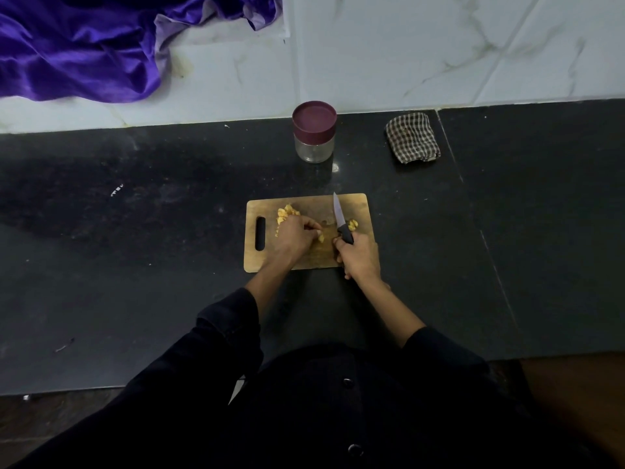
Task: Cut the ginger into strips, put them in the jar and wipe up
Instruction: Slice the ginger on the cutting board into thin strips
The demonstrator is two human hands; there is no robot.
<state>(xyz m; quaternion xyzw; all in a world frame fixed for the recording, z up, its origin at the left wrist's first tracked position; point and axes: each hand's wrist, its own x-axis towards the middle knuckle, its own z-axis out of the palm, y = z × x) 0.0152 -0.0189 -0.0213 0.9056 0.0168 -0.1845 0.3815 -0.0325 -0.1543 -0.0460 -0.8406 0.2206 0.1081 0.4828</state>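
Ginger looks small, firm and slippery, so I pinch it with left hand while right hand grips knife

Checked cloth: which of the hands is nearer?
Right. The right hand grips the knife at the board's right end, below-left of the checked cloth; the left hand is further left, pinching ginger.

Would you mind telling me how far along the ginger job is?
Done: a yellow cut ginger pile lies on the wooden cutting board. In hand: left hand pinches a piece, right hand grips the black-handled knife. Left: the maroon-lidded glass jar is closed and empty, the checked cloth folded.
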